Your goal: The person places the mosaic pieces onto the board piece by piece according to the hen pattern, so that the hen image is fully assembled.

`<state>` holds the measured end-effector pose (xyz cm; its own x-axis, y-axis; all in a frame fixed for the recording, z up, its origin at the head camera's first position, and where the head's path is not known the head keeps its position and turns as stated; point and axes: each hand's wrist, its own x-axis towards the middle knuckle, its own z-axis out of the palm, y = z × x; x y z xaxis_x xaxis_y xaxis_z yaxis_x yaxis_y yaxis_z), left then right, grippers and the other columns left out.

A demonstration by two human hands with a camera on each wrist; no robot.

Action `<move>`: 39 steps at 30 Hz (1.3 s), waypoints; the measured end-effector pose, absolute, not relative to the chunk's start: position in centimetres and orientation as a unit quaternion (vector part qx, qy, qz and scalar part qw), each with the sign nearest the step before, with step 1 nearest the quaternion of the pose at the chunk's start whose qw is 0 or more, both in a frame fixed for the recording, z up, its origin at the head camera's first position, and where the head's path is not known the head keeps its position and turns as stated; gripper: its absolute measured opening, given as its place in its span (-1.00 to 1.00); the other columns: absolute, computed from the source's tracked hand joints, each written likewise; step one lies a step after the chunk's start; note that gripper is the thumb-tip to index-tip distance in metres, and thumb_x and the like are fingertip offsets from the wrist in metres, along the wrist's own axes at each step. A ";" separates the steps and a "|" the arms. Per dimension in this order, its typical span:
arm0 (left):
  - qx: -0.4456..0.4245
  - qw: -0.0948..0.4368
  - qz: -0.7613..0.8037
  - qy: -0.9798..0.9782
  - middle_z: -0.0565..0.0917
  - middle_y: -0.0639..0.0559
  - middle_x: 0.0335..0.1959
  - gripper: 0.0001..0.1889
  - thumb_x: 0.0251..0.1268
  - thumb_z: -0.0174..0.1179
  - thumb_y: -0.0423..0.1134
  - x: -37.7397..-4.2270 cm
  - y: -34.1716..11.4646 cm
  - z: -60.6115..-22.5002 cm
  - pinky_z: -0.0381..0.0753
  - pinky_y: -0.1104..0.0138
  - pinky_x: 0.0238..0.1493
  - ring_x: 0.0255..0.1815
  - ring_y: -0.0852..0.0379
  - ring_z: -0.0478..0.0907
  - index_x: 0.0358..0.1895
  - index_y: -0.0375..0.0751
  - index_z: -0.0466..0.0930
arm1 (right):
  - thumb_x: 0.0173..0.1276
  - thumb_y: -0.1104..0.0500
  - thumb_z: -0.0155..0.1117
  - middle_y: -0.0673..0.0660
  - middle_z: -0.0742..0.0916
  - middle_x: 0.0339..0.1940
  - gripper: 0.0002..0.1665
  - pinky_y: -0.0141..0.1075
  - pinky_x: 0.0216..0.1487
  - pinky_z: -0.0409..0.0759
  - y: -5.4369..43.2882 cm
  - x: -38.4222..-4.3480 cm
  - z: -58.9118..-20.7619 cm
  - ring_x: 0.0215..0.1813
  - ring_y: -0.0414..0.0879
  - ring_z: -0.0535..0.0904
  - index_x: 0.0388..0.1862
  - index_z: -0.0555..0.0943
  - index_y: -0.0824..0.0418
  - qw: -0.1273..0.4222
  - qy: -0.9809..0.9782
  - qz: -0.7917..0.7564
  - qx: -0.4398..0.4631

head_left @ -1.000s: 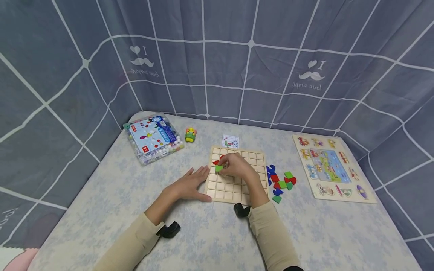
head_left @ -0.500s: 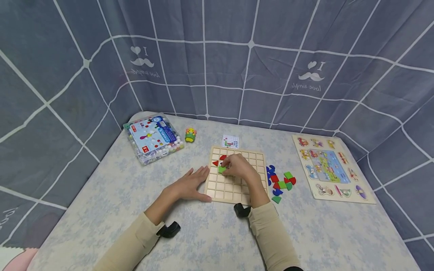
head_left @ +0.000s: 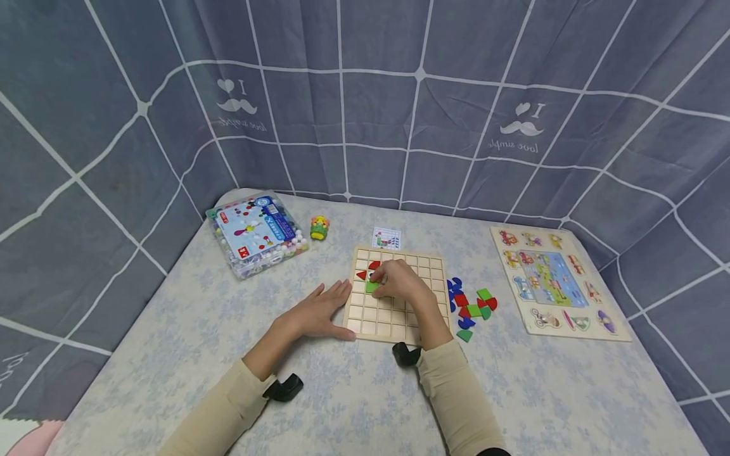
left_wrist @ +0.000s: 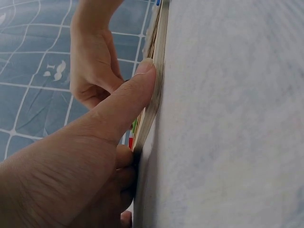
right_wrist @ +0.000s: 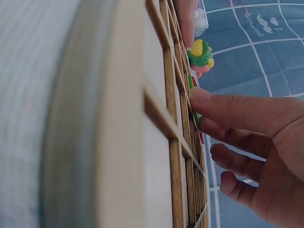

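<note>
A wooden grid board [head_left: 385, 330] lies on the table in front of me. My right hand [head_left: 402, 280] is over its left part, thumb and forefinger pinching a green square tile [head_left: 372, 287] at one of the cells. In the right wrist view the thumb tip sits on the green tile [right_wrist: 196, 117] while the other fingers curl loosely. Just beyond it lie a red triangle [head_left: 362, 275] and a red rounded piece [head_left: 374, 265], partly covered by the hand. My left hand [head_left: 320, 311] rests with fingers spread at the board's left edge, thumb along the near corner.
Several blue, red and green tiles [head_left: 469, 306] lie loose right of the board. Behind it is a small printed pattern card [head_left: 386, 239]. A toy figure [head_left: 319, 228] and a clear box of beads [head_left: 256, 233] stand back left; a picture puzzle board [head_left: 570, 332] lies far right.
My right hand has shifted slightly right with the green tile, away from the red triangle, uncovering more of the red rounded piece. The left hand has stayed at the board's edge.
</note>
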<state>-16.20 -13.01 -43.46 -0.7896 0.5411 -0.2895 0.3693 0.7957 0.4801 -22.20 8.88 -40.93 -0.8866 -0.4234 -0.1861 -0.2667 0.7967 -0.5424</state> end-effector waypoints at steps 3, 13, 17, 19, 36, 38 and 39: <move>0.247 0.211 0.203 0.924 -0.13 -0.07 0.62 0.17 0.10 0.24 0.36 -16.2 -13.0 -43.4 -0.25 -0.04 0.61 0.64 -0.01 -0.22 0.58 -0.21 -0.19 | 0.11 0.19 0.52 0.06 0.79 -0.15 -0.71 -0.21 -0.04 0.65 8.9 -22.2 -41.1 -0.14 -0.08 0.64 -0.14 0.77 0.14 0.150 0.937 -0.259 -0.181; 0.247 0.211 0.205 0.923 -0.14 -0.07 0.62 0.18 0.10 0.24 0.36 -16.3 -12.9 -43.4 -0.25 -0.05 0.61 0.64 -0.02 -0.22 0.58 -0.21 -0.20 | 0.11 0.18 0.52 0.04 0.78 -0.17 -0.71 -0.20 -0.04 0.64 9.1 -22.4 -41.2 -0.15 -0.09 0.62 -0.14 0.77 0.14 0.149 0.936 -0.264 -0.177; 0.248 0.209 0.209 0.923 -0.13 -0.08 0.62 0.18 0.09 0.25 0.35 -16.4 -12.9 -43.5 -0.25 -0.05 0.61 0.64 -0.02 -0.22 0.58 -0.22 -0.20 | 0.10 0.15 0.54 0.06 0.77 -0.16 -0.65 -0.22 -0.10 0.61 9.7 -22.3 -41.1 -0.20 -0.10 0.57 -0.10 0.75 0.16 0.133 0.935 -0.278 -0.175; 0.247 0.210 0.209 0.923 -0.13 -0.09 0.62 0.18 0.09 0.25 0.36 -16.3 -12.9 -43.5 -0.26 -0.06 0.61 0.64 -0.03 -0.22 0.57 -0.22 -0.20 | 0.11 0.13 0.53 0.07 0.75 -0.16 -0.62 -0.24 -0.14 0.60 10.3 -22.2 -41.0 -0.22 -0.10 0.55 -0.07 0.74 0.18 0.125 0.934 -0.286 -0.174; 0.254 0.202 0.216 0.921 -0.14 -0.08 0.62 0.17 0.10 0.25 0.34 -16.1 -13.1 -43.7 -0.26 -0.05 0.61 0.64 -0.04 -0.23 0.57 -0.23 -0.20 | 0.25 0.14 0.42 0.21 0.70 0.03 -0.53 -0.20 -0.14 0.54 20.7 -21.4 -41.3 -0.15 -0.02 0.48 0.13 0.64 0.24 0.098 0.892 -0.410 -0.165; 0.254 0.200 0.218 0.921 -0.13 -0.10 0.62 0.17 0.10 0.25 0.34 -16.0 -13.1 -43.8 -0.26 -0.06 0.60 0.64 -0.05 -0.22 0.57 -0.24 -0.19 | 0.24 0.12 0.42 0.22 0.71 0.03 -0.52 -0.22 -0.07 0.55 22.4 -21.5 -41.5 -0.13 -0.02 0.49 0.14 0.64 0.23 0.097 0.895 -0.408 -0.150; 0.254 0.200 0.217 0.921 -0.12 -0.10 0.62 0.17 0.10 0.26 0.34 -16.0 -13.1 -43.8 -0.26 -0.06 0.60 0.64 -0.05 -0.22 0.57 -0.24 -0.18 | 0.24 0.11 0.43 0.22 0.71 0.03 -0.51 -0.24 -0.05 0.57 23.3 -21.5 -41.7 -0.13 -0.03 0.49 0.14 0.64 0.21 0.096 0.898 -0.406 -0.141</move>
